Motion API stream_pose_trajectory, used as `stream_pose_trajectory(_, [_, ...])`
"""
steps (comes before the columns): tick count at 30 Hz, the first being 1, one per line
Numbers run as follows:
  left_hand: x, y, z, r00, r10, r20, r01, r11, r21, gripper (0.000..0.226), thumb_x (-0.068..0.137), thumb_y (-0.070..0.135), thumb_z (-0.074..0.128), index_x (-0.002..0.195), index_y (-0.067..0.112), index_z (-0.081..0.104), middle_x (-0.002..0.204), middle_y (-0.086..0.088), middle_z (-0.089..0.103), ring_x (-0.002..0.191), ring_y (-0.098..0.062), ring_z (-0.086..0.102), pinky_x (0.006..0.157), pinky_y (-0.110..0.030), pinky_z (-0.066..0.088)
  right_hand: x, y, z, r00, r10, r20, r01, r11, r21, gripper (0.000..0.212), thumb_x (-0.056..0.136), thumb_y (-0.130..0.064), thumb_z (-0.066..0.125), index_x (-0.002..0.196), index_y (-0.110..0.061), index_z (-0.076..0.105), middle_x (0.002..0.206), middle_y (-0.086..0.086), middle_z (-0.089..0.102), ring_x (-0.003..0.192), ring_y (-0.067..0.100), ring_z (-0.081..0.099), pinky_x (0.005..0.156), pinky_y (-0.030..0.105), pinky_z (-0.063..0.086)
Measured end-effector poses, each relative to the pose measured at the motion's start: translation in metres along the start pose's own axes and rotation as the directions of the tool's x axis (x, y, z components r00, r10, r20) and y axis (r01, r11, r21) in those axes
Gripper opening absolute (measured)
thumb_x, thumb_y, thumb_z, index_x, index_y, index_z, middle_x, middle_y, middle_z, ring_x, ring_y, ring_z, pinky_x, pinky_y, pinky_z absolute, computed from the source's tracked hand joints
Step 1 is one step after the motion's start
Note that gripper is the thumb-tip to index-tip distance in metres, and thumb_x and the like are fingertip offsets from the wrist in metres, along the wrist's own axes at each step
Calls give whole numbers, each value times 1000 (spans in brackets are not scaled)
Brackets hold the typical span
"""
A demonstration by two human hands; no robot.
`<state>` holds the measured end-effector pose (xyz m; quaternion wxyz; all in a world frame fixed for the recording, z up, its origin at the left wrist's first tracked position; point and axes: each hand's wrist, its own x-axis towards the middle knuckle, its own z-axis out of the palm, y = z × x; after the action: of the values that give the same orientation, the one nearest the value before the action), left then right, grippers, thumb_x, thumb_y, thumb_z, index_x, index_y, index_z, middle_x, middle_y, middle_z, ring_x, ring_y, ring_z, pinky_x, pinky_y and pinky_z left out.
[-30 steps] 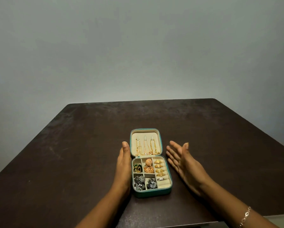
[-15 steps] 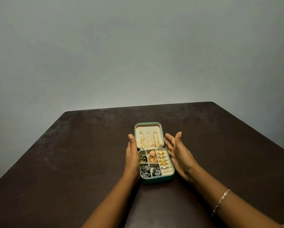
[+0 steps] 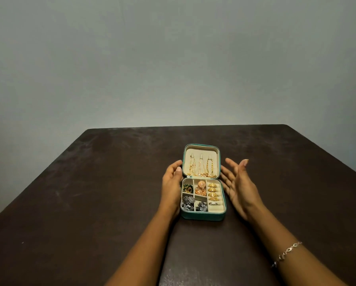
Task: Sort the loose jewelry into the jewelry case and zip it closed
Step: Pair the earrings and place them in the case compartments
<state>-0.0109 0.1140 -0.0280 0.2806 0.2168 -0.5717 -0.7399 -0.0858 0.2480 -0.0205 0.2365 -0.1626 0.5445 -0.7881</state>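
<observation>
The jewelry case (image 3: 203,215) lies open near the middle of the table (image 3: 90,193), a little toward its right edge. Its lid (image 3: 200,150) stands up on the far side. Every piece that shows is inside it: 3 gold chains (image 3: 200,169) hang in the lid, and rings (image 3: 212,191) and earrings fill the compartments of the tray.

Your left hand (image 3: 171,188) rests along the left side of the case with its fingers curled at the lid's edge. I cannot tell if its grip is clamped on the lid or only touches it. Your right hand (image 3: 238,186) is just beside the right side, with its grip apart and the fingers spread.

The step now is, I think, to close the lid. Hold both lid edges and fold it toward you slowly, so that the chains fall inside and not onto the zipper track.

The zipper pull does not show. The chain ends gather at the hinge, and it is hard to see if they cross the rim. The near edge of the table is cut off.
</observation>
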Motion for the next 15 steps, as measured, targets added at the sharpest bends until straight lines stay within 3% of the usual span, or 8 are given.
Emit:
stream_pose_trajectory(3, [1,-2,1,1000,11,-3,-12,999,-37,24,98,17,38,117,11,52,102,-6,62,93,-16,60,81,-29,50,5,2,-2,1000,15,10,-15,1000,-15,80,76,-61,25,141,-16,29,146,15,34,133,24,36,110,36,31])
stream_pose_trajectory(7, [-2,-1,7,999,22,48,-19,998,-64,29,98,36,32,97,20,56,95,0,65,89,-9,62,83,-27,51,6,2,-4,999,14,52,-12,999,-45,85,71,-64,26,142,-17,28,148,11,32,134,21,34,112,38,28])
stream_pose_trajectory(11, [-2,3,8,998,-41,43,46,988,-145,49,96,43,28,128,10,43,104,1,57,98,-11,57,89,-28,47,7,3,-7,996,7,86,0,997,-77,81,74,-61,30,141,-17,28,147,9,34,132,19,37,108,36,32])
stream_pose_trajectory(15, [-2,6,8,995,-92,49,101,970,-222,60,94,49,28,133,4,39,123,-12,56,106,-17,58,99,-38,45,8,5,-16,980,13,197,14,991,-132,84,68,-59,56,139,-23,28,137,-1,46,110,6,53,95,27,44])
